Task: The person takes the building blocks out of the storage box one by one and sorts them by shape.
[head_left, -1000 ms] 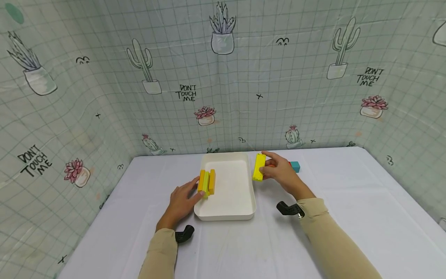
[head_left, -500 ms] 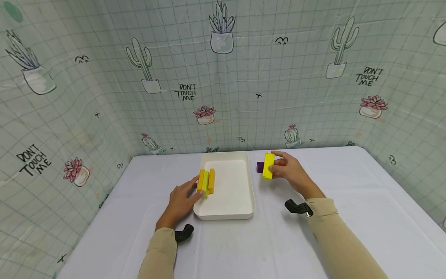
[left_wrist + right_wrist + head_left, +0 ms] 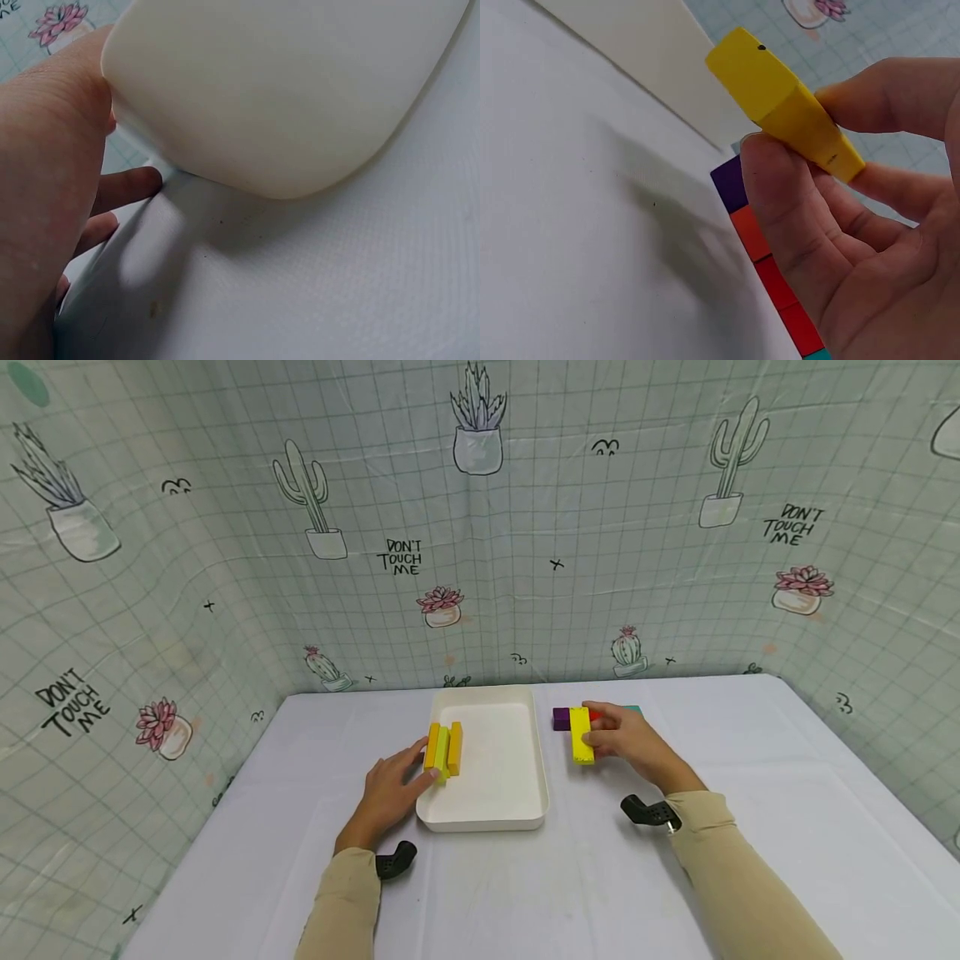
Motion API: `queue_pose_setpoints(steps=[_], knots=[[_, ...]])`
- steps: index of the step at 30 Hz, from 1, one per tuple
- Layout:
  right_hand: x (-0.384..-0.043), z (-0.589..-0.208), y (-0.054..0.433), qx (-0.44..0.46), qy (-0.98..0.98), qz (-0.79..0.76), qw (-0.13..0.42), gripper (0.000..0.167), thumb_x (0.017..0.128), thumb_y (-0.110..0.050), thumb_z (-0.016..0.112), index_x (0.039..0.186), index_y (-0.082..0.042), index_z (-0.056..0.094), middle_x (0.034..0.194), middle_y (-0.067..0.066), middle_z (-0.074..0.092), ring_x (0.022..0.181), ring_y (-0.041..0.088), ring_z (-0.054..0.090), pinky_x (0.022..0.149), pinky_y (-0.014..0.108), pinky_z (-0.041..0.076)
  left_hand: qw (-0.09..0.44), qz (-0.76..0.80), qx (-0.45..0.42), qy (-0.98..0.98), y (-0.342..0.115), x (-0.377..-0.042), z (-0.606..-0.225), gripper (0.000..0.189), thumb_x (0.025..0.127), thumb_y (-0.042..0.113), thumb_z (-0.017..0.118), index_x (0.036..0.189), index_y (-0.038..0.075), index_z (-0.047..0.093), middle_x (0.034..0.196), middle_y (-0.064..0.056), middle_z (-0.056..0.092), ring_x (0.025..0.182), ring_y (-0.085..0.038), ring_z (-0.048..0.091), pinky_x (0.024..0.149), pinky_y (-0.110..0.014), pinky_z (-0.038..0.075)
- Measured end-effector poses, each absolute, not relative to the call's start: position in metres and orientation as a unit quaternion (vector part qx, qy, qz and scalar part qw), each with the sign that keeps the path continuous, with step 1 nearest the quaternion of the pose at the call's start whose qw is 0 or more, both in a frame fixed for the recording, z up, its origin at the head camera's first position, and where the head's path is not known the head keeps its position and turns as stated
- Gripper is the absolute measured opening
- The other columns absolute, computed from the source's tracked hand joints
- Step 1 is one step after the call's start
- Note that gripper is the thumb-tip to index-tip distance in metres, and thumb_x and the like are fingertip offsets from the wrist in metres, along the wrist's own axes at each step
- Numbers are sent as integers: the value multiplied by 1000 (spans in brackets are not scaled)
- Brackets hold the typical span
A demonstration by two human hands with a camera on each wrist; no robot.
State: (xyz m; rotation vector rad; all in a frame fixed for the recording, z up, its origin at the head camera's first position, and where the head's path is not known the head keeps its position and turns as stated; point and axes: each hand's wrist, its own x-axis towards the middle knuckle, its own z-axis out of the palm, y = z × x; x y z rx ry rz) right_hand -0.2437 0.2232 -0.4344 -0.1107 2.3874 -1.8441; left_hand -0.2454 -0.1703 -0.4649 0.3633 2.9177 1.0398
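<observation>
In the head view my right hand [image 3: 626, 742] pinches a yellow block [image 3: 581, 737] between thumb and fingers, right of the white tray [image 3: 491, 825]. The right wrist view has this yellow block [image 3: 772, 90] tilted above the table, a purple block [image 3: 730, 182] beyond it. My left hand [image 3: 390, 789] holds the tray's left side, its thumb by the rim and several fingers outside the wall. Close to that thumb, a yellow-green block [image 3: 442, 752] stands between two orange-yellow blocks, one of them the right-hand block [image 3: 456, 747]. In the left wrist view the tray [image 3: 277, 97] hides these blocks.
Behind the right hand runs a row of blocks: purple, an orange block [image 3: 750, 231], a red block [image 3: 776, 281], another red, then a teal block [image 3: 819, 355]. A white cloth covers the table [image 3: 510, 893]. A cactus-print curtain [image 3: 525, 510] rises behind and at the sides.
My right hand has carried the yellow block rightward away from the tray, then lowered it toward the near side of the row. Purple has come into sight. The left hand stays at the tray.
</observation>
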Motion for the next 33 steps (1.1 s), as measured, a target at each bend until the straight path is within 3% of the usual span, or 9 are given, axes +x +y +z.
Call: queue_pose_setpoints(steps=[8,16,20,33], knots=[[-241,-437,231,-39,799,-595,71,67,92,-5,66,153,-3,38,122,23,52,97,29,57,80,31,58,10,341,126,932,-170,-246,-467,67,98,44,60,157,25,36,150,-8,51,145,-34,32,119,-61,5],[-240,-441,228,-40,823,-558,98,70,91,-13,70,152,-1,38,116,20,59,80,27,65,76,34,58,4,336,130,933,-171,-245,-465,67,98,43,60,158,24,36,150,-9,50,145,-35,32,119,-62,5],[-243,-446,227,-26,827,-550,111,71,91,-16,71,151,-1,39,121,20,58,82,27,67,78,34,59,6,338,126,933,-173,-246,-466,67,98,44,59,158,25,36,149,-9,51,146,-34,32,119,-61,4],[-246,-451,216,-29,852,-509,116,71,90,-17,73,152,0,40,112,18,61,77,24,67,74,34,60,9,348,123,929,-173,-246,-466,66,98,43,60,157,26,36,149,-9,52,146,-33,31,119,-60,2]])
